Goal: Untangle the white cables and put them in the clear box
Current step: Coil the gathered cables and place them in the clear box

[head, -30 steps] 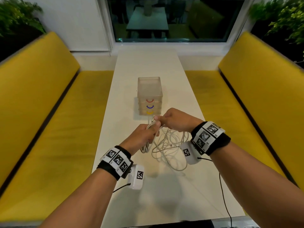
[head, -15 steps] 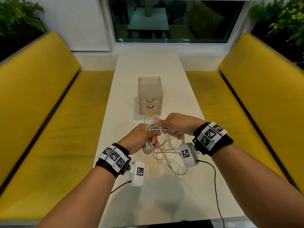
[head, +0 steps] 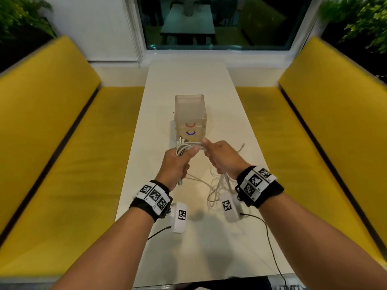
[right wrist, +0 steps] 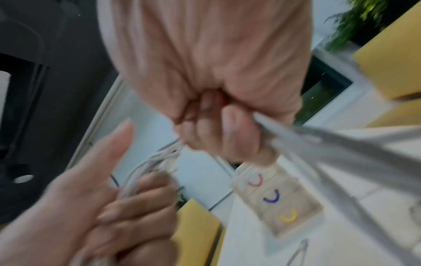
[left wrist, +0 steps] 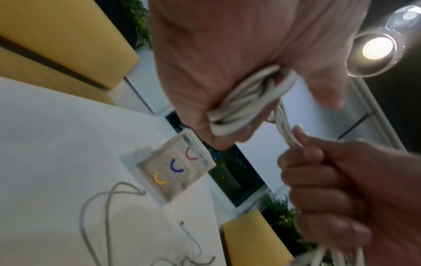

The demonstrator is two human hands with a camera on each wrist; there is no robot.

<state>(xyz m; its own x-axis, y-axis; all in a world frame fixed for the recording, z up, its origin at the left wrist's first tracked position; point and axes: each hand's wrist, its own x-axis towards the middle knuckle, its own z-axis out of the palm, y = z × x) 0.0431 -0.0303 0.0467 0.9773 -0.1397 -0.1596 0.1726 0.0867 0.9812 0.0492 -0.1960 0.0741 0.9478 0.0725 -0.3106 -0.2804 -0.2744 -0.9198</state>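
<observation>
Both hands hold a bundle of white cables [head: 187, 147] above the white table [head: 188, 84], just in front of the clear box [head: 190, 114]. My left hand [head: 175, 166] grips a doubled-up bunch of cables [left wrist: 246, 104] in its fist. My right hand [head: 222, 158] grips the same strands a little to the right, and loose cable loops [head: 217, 190] hang from it to the table. The clear box [left wrist: 175, 169] is a stack of drawers with red, blue and yellow handles. In the right wrist view the right hand [right wrist: 218, 129] closes on blurred cables [right wrist: 318, 147].
Yellow benches [head: 52, 126] run along both sides of the narrow table, with a window [head: 213, 21] at the far end. Loose cable ends [left wrist: 109, 203] lie on the table near the box. A black wire [head: 270, 243] trails from the right wrist camera over the near edge.
Both hands have lifted the cable bundle higher and toward the box. They have drawn slightly apart, stretching the strands between them, and more loops now hang below the right hand.
</observation>
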